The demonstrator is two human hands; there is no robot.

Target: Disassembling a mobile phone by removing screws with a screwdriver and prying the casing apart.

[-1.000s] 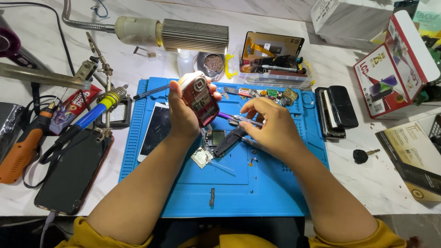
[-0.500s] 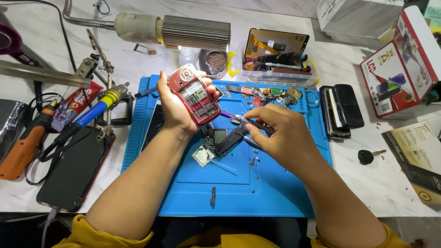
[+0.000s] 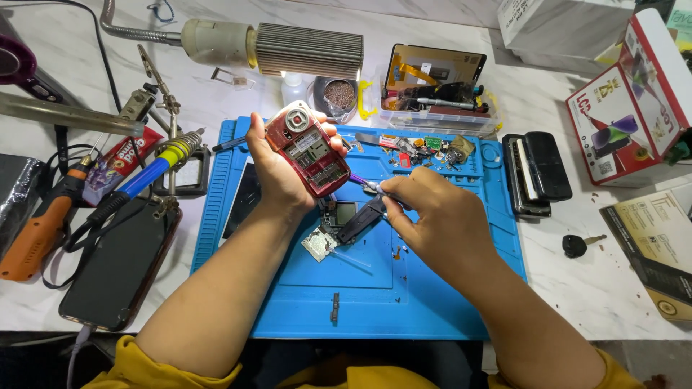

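Red phone, back cover off, internal board exposed: held up above the blue work mat, near its upper left part, in the left hand. Left hand clamped round the phone's left edge and back, thumb and fingers wrapping both sides. Long axis of the phone runs from upper left (round camera ring end) to lower right, tilted, the lower right corner pointing toward the right hand.

Right hand: closed in a pinch on a slim screwdriver (purple shaft, tip hard to make out), which angles up and left to meet the phone's lower right corner. The two hands sit close together, the right just below and to the right of the phone; the left is the one actually bearing it.

Beneath the hands, on the mat: small circuit board, dark cover piece, silvery shield.

Elsewhere: soldering iron in its stand, left; dark smartphone face-down beside the mat; loose parts along the mat's top edge; two dark phones stacked at right.
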